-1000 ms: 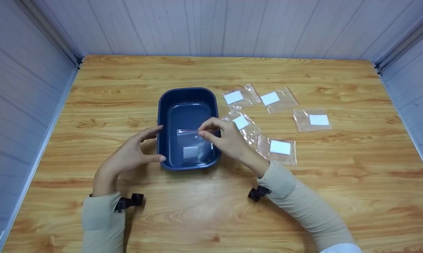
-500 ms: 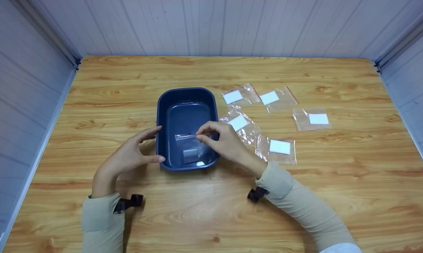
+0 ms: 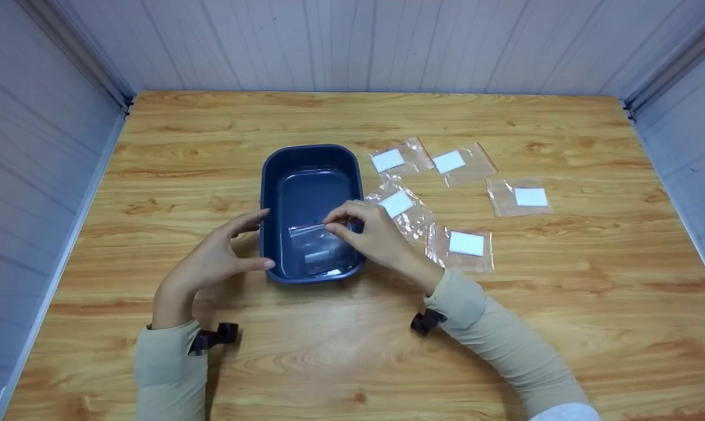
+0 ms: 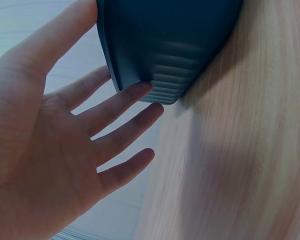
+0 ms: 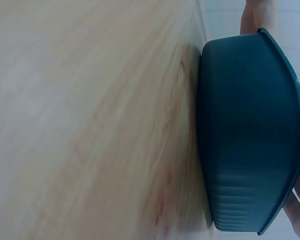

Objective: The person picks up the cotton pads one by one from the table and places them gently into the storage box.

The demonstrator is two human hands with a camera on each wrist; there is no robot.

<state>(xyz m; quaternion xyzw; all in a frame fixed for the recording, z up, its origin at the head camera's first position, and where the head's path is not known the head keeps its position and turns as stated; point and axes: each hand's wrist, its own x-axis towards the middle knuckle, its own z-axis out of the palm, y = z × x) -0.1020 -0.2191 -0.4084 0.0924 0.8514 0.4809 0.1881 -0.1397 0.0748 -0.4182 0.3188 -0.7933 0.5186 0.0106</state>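
Note:
A dark blue rectangular bin (image 3: 314, 190) stands on the table left of centre. My right hand (image 3: 372, 231) reaches over its right wall and pinches the top edge of a clear zip-lock bag (image 3: 308, 248) between thumb and forefinger. The bag hangs inside the near half of the bin, with a pale card in its lower part; whether it touches the floor I cannot tell. My left hand (image 3: 215, 254) is at the bin's left rim with fingers spread. In the left wrist view its fingers stretch loosely along the bin's outer wall (image 4: 155, 45).
Several clear zip-lock bags with white cards lie flat right of the bin: one far left (image 3: 388, 161), one beside it (image 3: 449, 162), one far right (image 3: 530, 197), one near (image 3: 467, 244), one partly under my right hand (image 3: 396, 203). Panel walls (image 3: 375, 47) edge the wooden table (image 3: 340, 362).
My right hand has shifted slightly left and down, and the bag it pinches sits a little further left and nearer in the bin. My left hand has barely moved.

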